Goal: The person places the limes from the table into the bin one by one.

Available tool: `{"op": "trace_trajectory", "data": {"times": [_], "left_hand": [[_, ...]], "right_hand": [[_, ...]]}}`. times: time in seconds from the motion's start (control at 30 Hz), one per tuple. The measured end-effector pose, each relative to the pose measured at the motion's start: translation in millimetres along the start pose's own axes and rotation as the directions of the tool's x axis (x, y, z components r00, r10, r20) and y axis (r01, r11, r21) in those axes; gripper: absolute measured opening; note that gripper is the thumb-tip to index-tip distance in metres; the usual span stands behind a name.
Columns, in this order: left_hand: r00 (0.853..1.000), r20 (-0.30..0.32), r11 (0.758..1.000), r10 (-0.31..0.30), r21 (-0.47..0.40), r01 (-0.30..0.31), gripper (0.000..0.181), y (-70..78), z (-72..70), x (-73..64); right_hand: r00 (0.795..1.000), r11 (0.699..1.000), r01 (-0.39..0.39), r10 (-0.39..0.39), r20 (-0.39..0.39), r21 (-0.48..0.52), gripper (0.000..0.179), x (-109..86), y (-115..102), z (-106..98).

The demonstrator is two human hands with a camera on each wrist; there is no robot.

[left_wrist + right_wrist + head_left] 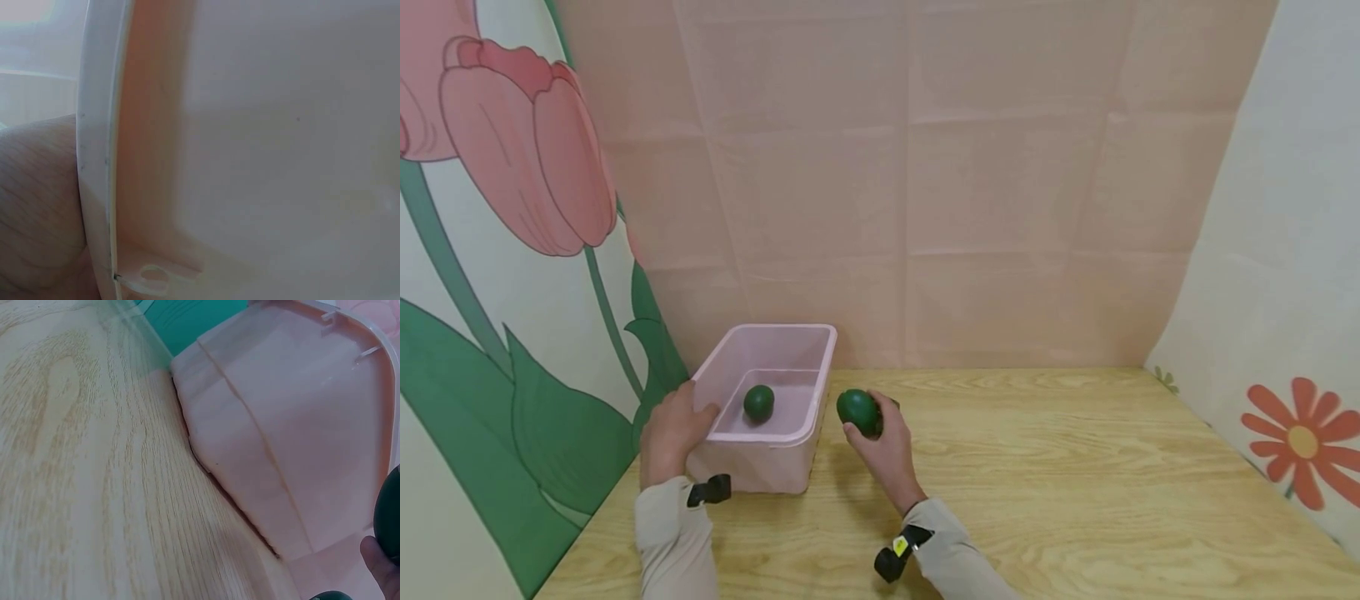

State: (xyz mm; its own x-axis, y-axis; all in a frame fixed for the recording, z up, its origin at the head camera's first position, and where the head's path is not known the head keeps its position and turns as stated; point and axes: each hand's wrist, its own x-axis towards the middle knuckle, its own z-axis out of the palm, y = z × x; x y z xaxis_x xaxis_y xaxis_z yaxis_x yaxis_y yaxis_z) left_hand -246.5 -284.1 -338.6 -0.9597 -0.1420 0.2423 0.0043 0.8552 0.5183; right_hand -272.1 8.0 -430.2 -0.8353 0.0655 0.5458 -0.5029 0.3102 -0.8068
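Observation:
A pale pink plastic bin [760, 467] stands on the left of the wood-grain table. My left hand [676, 423] grips its near left rim, the thumb over the inner edge. Inside the bin, on its floor, lies a dark green avocado [759, 403]. Just right of the bin, my right hand [887, 446] holds another dark green avocado [857, 412] between thumb and fingers, above the table. Part of a further green rounded thing [331, 595] shows at the bottom of the right wrist view; whether that hand holds it I cannot tell. The left wrist view shows the bin's rim [100, 125] close up.
The wood-grain table [1037, 483] stretches to the right of my right hand. A plain pink cloth [1000, 208] hangs behind it. Flower-printed sheets stand on both sides, the tulip sheet [527, 158] close to the bin. Black straps with small cameras sit on both wrists.

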Motion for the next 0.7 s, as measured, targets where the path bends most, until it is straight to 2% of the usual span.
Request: {"op": "trace_trajectory", "data": {"times": [0.7], "left_hand": [[1.0,0.012,1.0,0.003,0.009,-0.004,0.054,0.6,-1.0,1.1]], "right_hand": [[0.999,0.999,0.024,-0.025,0.047,0.032,0.062,-0.3,-8.6,0.4]]}}
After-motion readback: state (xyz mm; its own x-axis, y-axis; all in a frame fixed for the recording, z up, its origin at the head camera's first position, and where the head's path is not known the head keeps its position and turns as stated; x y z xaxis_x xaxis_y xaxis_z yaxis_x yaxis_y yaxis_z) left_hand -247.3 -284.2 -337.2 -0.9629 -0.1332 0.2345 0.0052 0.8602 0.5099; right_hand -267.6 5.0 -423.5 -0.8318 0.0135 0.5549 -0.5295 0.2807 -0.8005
